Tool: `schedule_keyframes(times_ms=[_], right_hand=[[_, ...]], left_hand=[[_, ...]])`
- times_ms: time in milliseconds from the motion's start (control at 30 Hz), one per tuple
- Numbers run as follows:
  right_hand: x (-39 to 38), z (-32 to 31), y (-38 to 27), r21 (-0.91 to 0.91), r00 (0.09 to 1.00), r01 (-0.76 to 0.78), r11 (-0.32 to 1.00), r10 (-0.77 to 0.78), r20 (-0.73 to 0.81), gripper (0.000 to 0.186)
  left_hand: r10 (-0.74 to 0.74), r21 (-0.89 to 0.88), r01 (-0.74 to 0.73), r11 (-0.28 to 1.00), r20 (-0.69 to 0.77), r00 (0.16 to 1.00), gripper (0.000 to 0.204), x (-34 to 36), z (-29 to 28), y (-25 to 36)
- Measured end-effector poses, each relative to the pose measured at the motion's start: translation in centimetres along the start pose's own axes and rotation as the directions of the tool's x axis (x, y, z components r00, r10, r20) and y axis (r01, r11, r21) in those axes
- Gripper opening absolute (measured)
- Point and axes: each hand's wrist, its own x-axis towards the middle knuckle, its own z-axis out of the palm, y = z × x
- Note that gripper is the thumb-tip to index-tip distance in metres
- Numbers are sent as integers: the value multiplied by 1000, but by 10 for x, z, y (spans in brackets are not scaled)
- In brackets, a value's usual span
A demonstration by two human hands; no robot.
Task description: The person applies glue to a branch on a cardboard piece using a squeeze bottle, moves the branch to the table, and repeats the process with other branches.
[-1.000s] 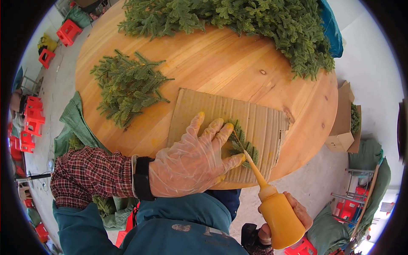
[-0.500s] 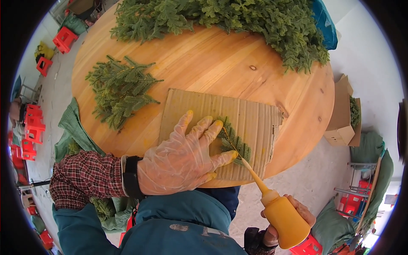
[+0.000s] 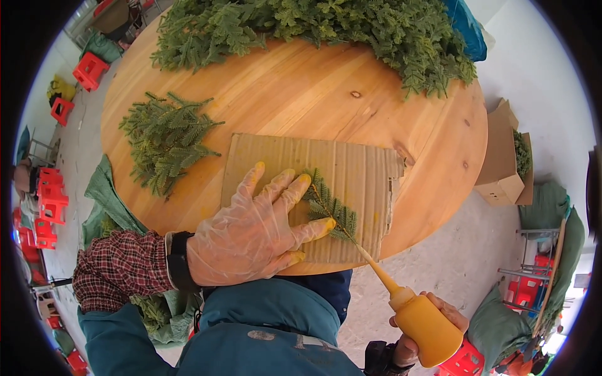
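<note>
My left hand (image 3: 248, 229), in a clear glove with yellow-stained fingertips, lies with fingers spread on a piece of corrugated cardboard (image 3: 370, 172). Its index finger and thumb touch a small green fir sprig (image 3: 329, 207) lying flat on the board. My right hand (image 3: 442, 319) is closed round a yellow squeeze bottle (image 3: 426, 332) with a long tapered nozzle. The nozzle tip meets the lower end of the sprig's stem, near the board's front edge. Part of the right hand is hidden behind the bottle.
A small pile of sprigs (image 3: 166, 141) lies left on the round wooden table (image 3: 433, 163); a larger heap (image 3: 313, 28) covers its far side. At right stand an open carton (image 3: 501, 166) and green sacks (image 3: 489, 332). Red stools (image 3: 50, 194) stand at left.
The view has shifted, so table and board appear farther left. Relative to the board, the bottle has drawn slightly right, toward the sprig's stem end. My left hand keeps its place on the sprig.
</note>
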Motion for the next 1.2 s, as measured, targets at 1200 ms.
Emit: schedule_keyframes(times_ms=[1200], right_hand=[[-1, 19, 20, 926, 781, -360, 110, 578, 235, 46]], left_hand=[[341, 837, -100, 538, -108, 934, 88, 5, 29, -53]])
